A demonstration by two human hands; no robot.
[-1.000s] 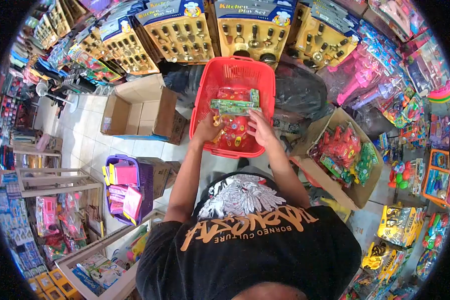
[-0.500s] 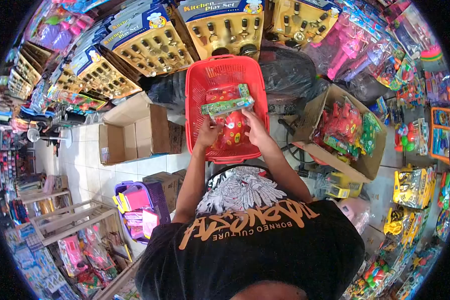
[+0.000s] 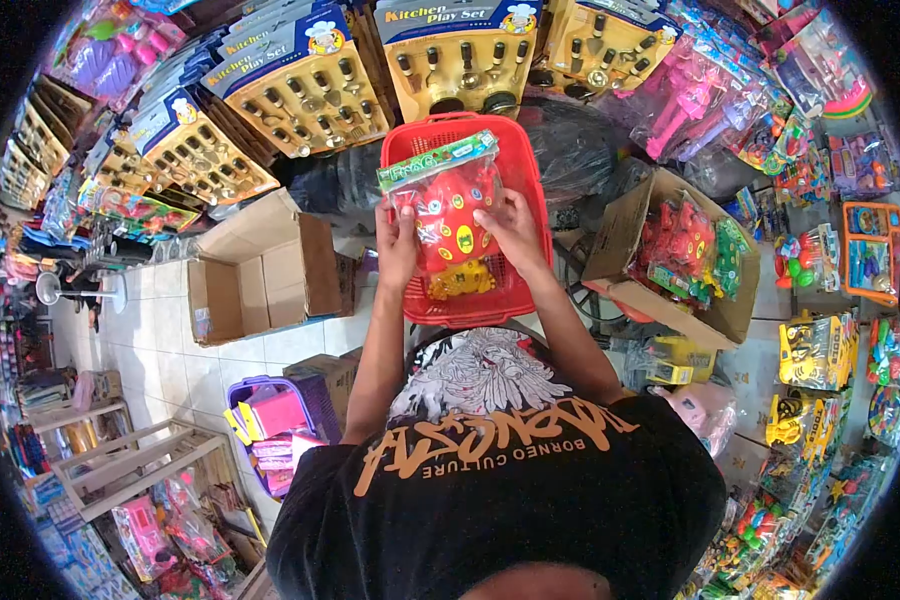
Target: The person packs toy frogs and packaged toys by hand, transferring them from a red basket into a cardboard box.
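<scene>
A clear bag with a red toy [image 3: 450,220] and a green header card is raised above a red plastic basket [image 3: 510,160]. My left hand [image 3: 398,243] grips the bag's left side. On the right side, my right hand [image 3: 510,228] holds it too. Another packed toy lies in the basket under the bag, mostly hidden.
Kitchen play sets [image 3: 290,85] stand behind the basket. To its right sits a cardboard box of red and green toys [image 3: 685,255]. An empty cardboard box [image 3: 255,270] rests on the tiled floor at left, a purple basket [image 3: 275,425] with pink packs below it.
Both hands have lifted the red toy bag up out of the basket toward me. The view has shifted slightly.
</scene>
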